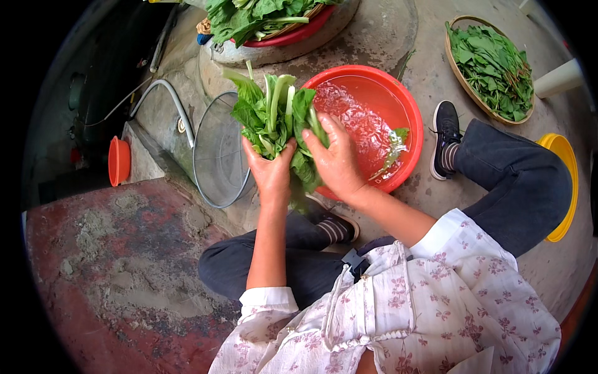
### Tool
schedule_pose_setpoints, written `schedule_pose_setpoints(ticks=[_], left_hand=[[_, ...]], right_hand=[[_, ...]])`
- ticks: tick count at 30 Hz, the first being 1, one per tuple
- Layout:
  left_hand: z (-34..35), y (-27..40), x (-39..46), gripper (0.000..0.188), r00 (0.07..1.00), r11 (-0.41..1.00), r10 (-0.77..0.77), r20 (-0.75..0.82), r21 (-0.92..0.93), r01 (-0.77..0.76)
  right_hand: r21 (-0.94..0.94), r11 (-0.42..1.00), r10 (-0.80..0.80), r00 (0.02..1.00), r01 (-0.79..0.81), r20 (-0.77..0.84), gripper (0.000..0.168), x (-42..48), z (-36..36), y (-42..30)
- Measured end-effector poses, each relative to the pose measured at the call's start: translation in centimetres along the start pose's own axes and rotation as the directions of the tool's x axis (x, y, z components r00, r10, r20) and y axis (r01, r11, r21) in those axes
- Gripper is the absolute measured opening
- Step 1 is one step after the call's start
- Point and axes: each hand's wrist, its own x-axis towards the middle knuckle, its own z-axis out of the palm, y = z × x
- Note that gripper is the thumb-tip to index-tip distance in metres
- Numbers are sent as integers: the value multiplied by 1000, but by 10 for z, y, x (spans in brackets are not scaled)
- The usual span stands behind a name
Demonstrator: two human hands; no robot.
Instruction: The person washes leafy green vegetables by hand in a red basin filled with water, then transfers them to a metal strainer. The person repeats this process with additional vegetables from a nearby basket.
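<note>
My left hand [271, 170] grips a bunch of leafy greens [268, 110] with pale stems pointing up and away from me. My right hand [338, 159] holds more of the leaves at the bunch's right side, its thumb and fingers around them. Both hands are above the gap between a round wire-mesh basket [219, 159] on the left and a red plastic basin [413, 110] on the right. Rippling water [350, 110] fills part of the basin. One loose leaf [390, 154] floats near its right wall.
At the top, a red basin [299, 35] holds a wicker tray piled with leafy greens [252, 21]. A flat bamboo basket [448, 51] of darker leaves stands upper right. A grey hose [180, 100], a small orange tub [119, 161] and a yellow bucket [563, 154] are around me.
</note>
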Motion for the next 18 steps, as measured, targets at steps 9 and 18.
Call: schedule_pose_setpoints(ticks=[9, 18], left_hand=[[13, 7, -5, 59, 991, 947, -87, 103, -299, 115], [9, 5, -1, 79, 986, 971, -92, 140, -205, 120]], right_hand=[[-88, 996, -12, 984, 28, 180, 53, -12, -3, -17], [251, 967, -1, 980, -50, 197, 54, -8, -1, -12]])
